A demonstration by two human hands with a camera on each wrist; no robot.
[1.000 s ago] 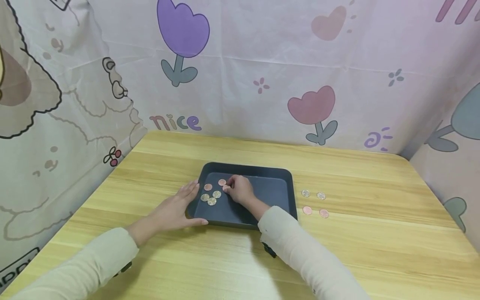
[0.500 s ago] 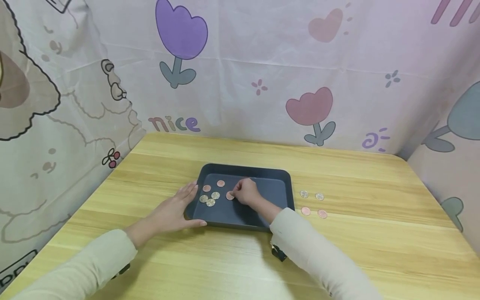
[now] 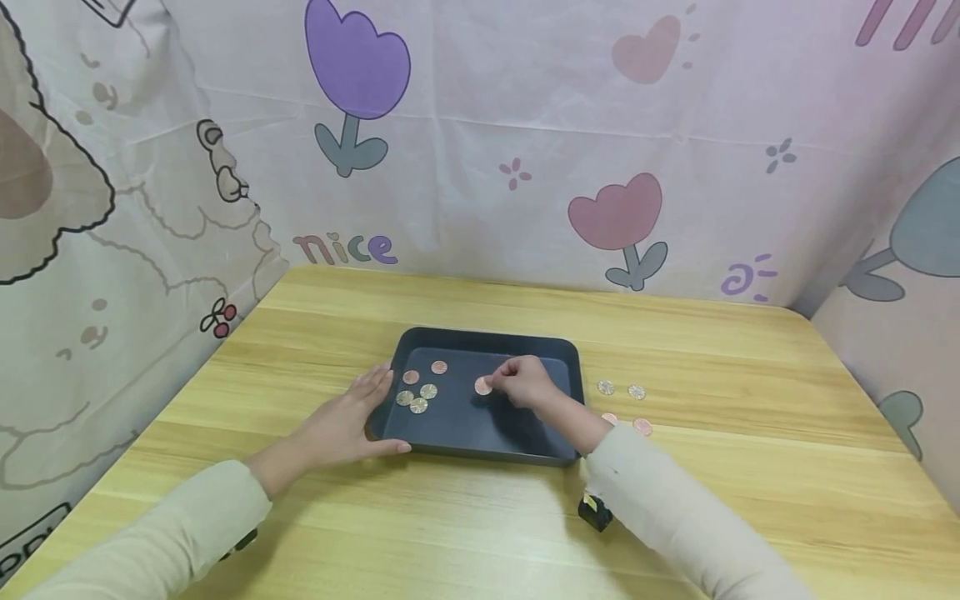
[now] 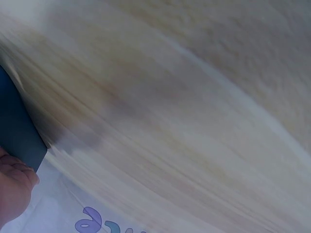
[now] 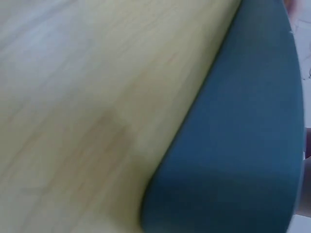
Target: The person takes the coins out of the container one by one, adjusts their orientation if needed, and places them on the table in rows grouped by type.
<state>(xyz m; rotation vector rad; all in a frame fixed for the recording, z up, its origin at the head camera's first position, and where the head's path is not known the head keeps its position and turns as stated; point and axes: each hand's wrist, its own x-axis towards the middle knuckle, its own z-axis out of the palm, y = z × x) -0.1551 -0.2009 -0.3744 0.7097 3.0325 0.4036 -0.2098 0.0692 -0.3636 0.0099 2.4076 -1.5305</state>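
Observation:
A dark, shallow rectangular tray (image 3: 465,429) stands on the wooden table. My left hand (image 3: 337,429) rests against its left side with the fingers extended, thumb along the front rim. My right hand (image 3: 525,385) is over the tray's right half and pinches a copper-coloured coin (image 3: 483,385) between thumb and fingertips. Inside the tray at left lie two copper coins (image 3: 438,367) and three gold-coloured coins (image 3: 428,391), the gold ones close together. In the left wrist view, curled-looking fingers of the left hand (image 4: 14,189) meet the tray wall (image 4: 24,131).
Right of the tray, two silvery coins (image 3: 636,392) lie behind two copper ones (image 3: 642,427), one partly covered by the right sleeve. The tray's outer wall (image 5: 233,136) fills much of the right wrist view. A printed cloth (image 3: 480,108) hangs behind the table (image 3: 450,533).
My right hand has moved rightward across the tray, taking the copper coin away from the group at left. My left hand stays at the tray's left side.

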